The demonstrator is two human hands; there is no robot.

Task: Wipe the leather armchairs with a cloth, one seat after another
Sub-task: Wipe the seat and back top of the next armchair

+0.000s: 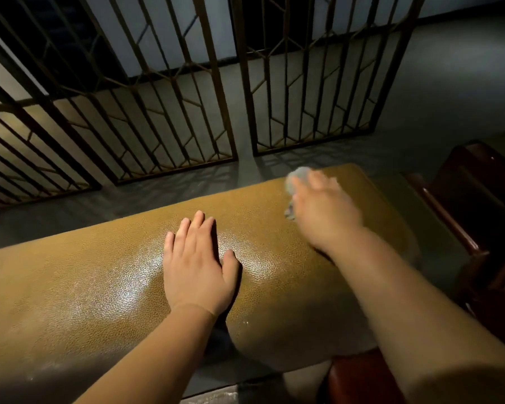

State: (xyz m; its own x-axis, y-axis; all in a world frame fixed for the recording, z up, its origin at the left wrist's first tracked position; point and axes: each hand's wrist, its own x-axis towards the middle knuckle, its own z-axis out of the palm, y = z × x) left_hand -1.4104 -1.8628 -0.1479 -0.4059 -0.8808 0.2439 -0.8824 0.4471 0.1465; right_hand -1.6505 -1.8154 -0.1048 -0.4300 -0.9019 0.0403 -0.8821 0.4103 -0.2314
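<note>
A tan leather armchair back (99,287) fills the lower half of the view, its grained top glossy under the light. My left hand (197,263) lies flat on it near the middle, fingers straight and together. My right hand (322,211) is blurred over the chair's far right end and grips a small grey cloth (296,182), which shows past the fingers at the far side. Most of the cloth is hidden under the hand.
A metal lattice screen (164,91) stands on the grey floor just beyond the chair. Dark wooden armrests and a frame (461,217) sit at the right. Another red-brown wooden part (359,380) shows at the bottom edge.
</note>
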